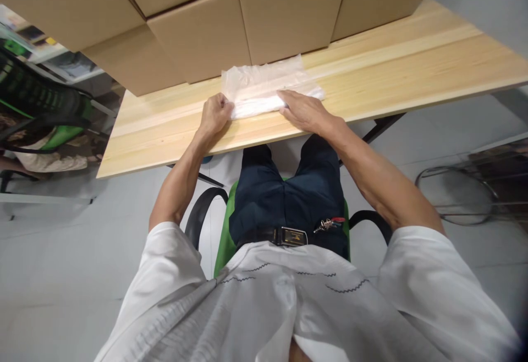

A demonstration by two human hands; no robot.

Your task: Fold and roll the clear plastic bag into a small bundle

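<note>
White translucent sheet (264, 88), apparently mid-fold; left hand (216, 113) pinching one end; right hand (304, 110) over the other, grasp unclear; loose part beyond the grip likely calls for smoothing.

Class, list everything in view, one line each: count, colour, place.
Table: one, pale wood, upper middle.
Cardboard boxes: several, brown, stacked on table's far side.
Plastic sheet: one, whitish, on the table.
Near chair: one, green and black, lower middle.
Far chair: one, black and green, left.
Floor: one, pale grey, below.
Side clutter: several, mixed colours, blurred, both edges.
Keys: one bunch, silvery, right hip.
Belt: one, black, waist.
Trousers: one pair, navy, centre.
Shirt: one, white, bottom.
Left hand: one, curled at sheet's left end.
Right hand: one, flat on sheet.
</note>
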